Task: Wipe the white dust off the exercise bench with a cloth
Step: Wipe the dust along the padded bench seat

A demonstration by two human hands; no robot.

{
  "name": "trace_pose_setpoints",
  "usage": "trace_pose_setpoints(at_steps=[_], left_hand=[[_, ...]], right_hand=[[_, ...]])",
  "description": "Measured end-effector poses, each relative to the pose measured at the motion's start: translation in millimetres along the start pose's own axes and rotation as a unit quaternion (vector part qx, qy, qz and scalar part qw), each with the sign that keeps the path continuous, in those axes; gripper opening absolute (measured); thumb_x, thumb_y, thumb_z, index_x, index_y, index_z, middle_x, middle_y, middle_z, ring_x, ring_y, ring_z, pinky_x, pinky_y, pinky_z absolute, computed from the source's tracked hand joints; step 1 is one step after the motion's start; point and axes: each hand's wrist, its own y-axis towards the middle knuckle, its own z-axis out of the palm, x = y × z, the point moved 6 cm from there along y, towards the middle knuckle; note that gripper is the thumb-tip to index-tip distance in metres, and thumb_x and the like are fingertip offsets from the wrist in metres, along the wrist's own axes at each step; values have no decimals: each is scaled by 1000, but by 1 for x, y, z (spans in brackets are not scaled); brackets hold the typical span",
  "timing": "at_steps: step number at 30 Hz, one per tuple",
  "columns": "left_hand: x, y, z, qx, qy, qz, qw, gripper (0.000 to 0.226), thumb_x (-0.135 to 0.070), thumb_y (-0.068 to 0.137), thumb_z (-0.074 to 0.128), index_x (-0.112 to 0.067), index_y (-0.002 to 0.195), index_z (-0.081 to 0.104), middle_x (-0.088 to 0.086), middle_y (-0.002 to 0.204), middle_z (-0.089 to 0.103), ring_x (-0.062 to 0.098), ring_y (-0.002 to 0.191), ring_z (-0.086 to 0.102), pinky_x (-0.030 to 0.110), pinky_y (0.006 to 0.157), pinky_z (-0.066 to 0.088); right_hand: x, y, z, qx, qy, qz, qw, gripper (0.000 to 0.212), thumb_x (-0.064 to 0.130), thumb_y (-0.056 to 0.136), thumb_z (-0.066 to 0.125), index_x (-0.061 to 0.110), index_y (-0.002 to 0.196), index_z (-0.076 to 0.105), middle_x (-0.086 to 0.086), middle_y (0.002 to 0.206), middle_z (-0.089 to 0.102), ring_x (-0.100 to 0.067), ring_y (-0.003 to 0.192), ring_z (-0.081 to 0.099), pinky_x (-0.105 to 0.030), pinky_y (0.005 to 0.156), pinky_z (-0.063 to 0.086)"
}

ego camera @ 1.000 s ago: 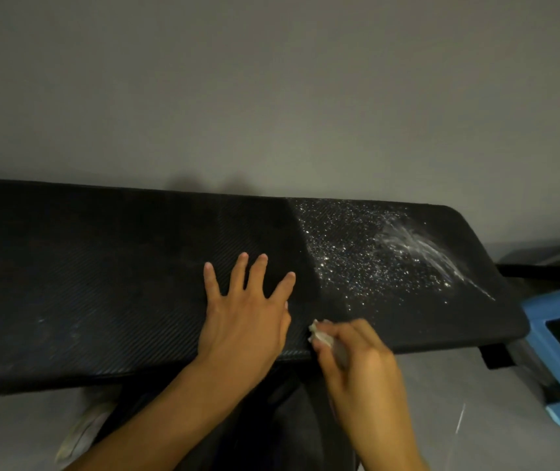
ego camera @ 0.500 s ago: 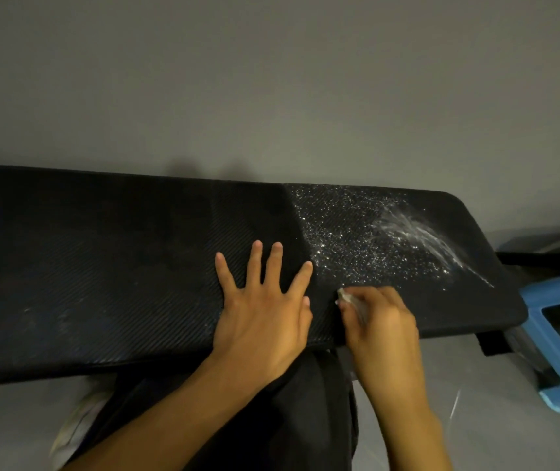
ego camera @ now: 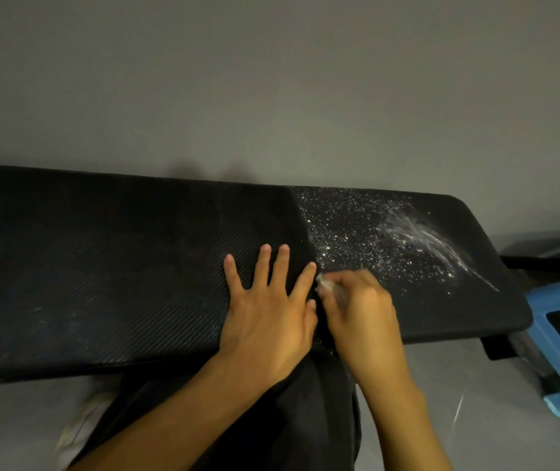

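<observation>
**Dust** (ego camera: 367, 232): white specks scattered over the right part of the worktop (ego camera: 102, 266). They are thickest in a band that starts at a straight slanting line just right of the left grip's fingertips. Towards the far right corner they run together into a streaked white smear (ego camera: 418, 232), with thin lines trailing off to the right.

**Cloth** (ego camera: 327, 284): a small pale wad, mostly hidden. Only a bit shows, at the lower left edge of the dusted patch, against the worktop surface. It is blurred.

**Right grip** (ego camera: 356, 311): a bare hand with the fingers curled round the cloth, bunching it between fingertips and thumb. The knuckles are up, the hand rests on the worktop, and the forearm comes in over the near edge.

**Left grip** (ego camera: 268, 317): a bare hand, flat and palm down on the worktop just left of the right grip, holding nothing. The fingers are straight and spread. The thumb lies close beside the right grip, near the cloth.

**Worktop**: a long black padded surface with a fine diagonal weave, running across the view. It has rounded corners at the right end. The left part is dark, with only faint pale marks.

**Surroundings**
- Grey floor (ego camera: 17, 419) below the near edge, and a plain grey surface (ego camera: 272, 79) beyond the far edge.
- The person's dark clothing (ego camera: 305, 409) between the forearms.
- A pale blurred shape (ego camera: 81, 419) at lower left, which I cannot identify.
- A blue stool (ego camera: 550, 297) just off the right end.
- A black object (ego camera: 543, 256) behind the stool.
</observation>
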Motion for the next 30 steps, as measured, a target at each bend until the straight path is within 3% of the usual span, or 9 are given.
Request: trace_pose_setpoints(at_steps=[3, 7, 9, 13, 20, 25, 30], left_hand=[[6, 3, -3, 2, -2, 10, 1000, 62, -55, 97, 28, -36, 153, 42, 11, 162, 40, 36, 150, 33, 75, 113, 21], [12, 3, -1, -2, -8, 21, 1000, 60, -58, 98, 32, -39, 155, 39, 7, 164, 36, 34, 152, 28, 77, 115, 10], [11, 1, -1, -1, -6, 19, 1000, 60, -58, 98, 32, -39, 155, 38, 7, 164, 35, 34, 153, 27, 79, 115, 8], [9, 3, -4, -3, -5, 12, 1000, 61, -58, 96, 36, -36, 153, 41, 8, 163, 36, 34, 152, 28, 78, 114, 9], [8, 3, -5, 5, 2, 9, 1000, 65, -57, 95, 34, -30, 153, 41, 11, 161, 38, 35, 151, 30, 78, 114, 14], [6, 3, -6, 2, -6, 4, 1000, 67, -57, 94, 33, -27, 153, 44, 10, 160, 40, 35, 151, 31, 78, 114, 14], [7, 2, -5, 1, -2, 6, 1000, 68, -58, 95, 35, -24, 153, 42, 11, 161, 38, 35, 151, 31, 78, 115, 14]], right_hand=[[-9, -21, -11, 18, 18, -1, 1000, 13, 30, 91, 69, 31, 105, 71, 11, 100, 63, -14, 89, 66, -41, 76, 56], [-16, 7, -12, -28, -39, 47, 998, 18, 31, 95, 64, 24, 111, 69, 0, 107, 61, -27, 92, 66, -45, 78, 55], [-8, 14, -7, -27, -44, 26, 998, 20, 31, 96, 62, 24, 114, 68, -1, 110, 60, -29, 92, 66, -47, 78, 55], [-8, -12, -10, 21, 27, -9, 999, 15, 29, 92, 68, 32, 106, 70, 11, 103, 63, -14, 92, 66, -43, 78, 56], [6, 34, -2, -23, -91, 23, 995, 25, 35, 101, 54, 22, 119, 65, -4, 114, 57, -35, 94, 66, -49, 76, 55], [8, 4, -7, 28, -22, 2, 999, 17, 37, 95, 62, 34, 112, 67, 11, 109, 61, -20, 96, 66, -44, 77, 56], [11, 52, -3, -7, -98, 9, 995, 25, 32, 100, 56, 20, 119, 66, -8, 114, 59, -35, 94, 66, -48, 77, 55]])
